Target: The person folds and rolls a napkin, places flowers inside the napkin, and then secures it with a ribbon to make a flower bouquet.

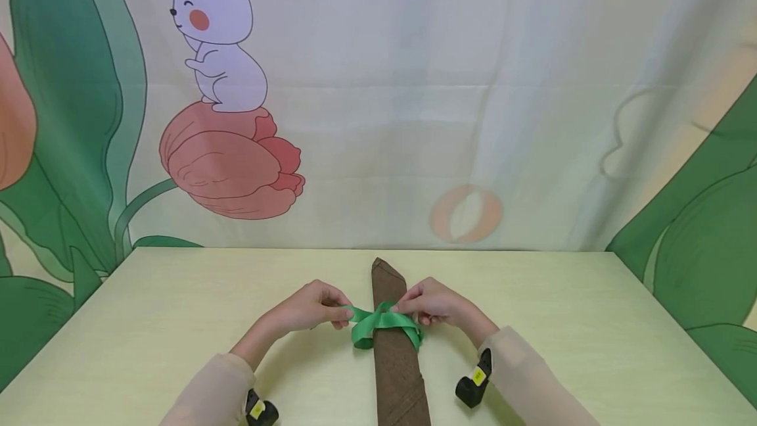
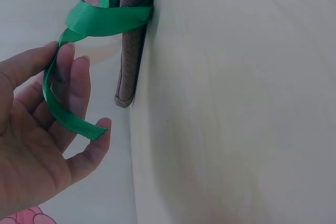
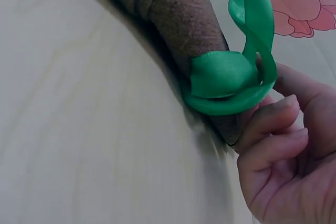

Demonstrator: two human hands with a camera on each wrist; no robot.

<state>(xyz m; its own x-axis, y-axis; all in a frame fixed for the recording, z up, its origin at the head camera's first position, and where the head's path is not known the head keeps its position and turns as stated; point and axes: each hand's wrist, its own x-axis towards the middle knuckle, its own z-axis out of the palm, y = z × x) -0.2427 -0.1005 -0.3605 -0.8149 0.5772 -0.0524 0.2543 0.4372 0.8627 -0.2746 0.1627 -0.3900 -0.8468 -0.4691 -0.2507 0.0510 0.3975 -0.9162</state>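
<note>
A long roll of folded brown cloth point(image 1: 399, 377) lies on the table, its pointed end toward the back. A green ribbon point(image 1: 392, 320) goes around it, with loose loops on top. To the left of the roll, my left hand point(image 1: 311, 306) pinches one part of the ribbon between thumb and fingertips; a short cut tail point(image 2: 79, 124) hangs over that palm in the left wrist view. My right hand point(image 1: 436, 301) reaches over the roll from the right and pinches the ribbon near the crossing. In the right wrist view a ribbon loop point(image 3: 252, 19) partly covers its fingertips.
The pale wooden table point(image 1: 177, 307) extends to both sides of the roll. Behind its back edge hangs a printed curtain point(image 1: 378, 117) with a rabbit and flowers. Black wrist cameras point(image 1: 473, 383) sit below both sleeves.
</note>
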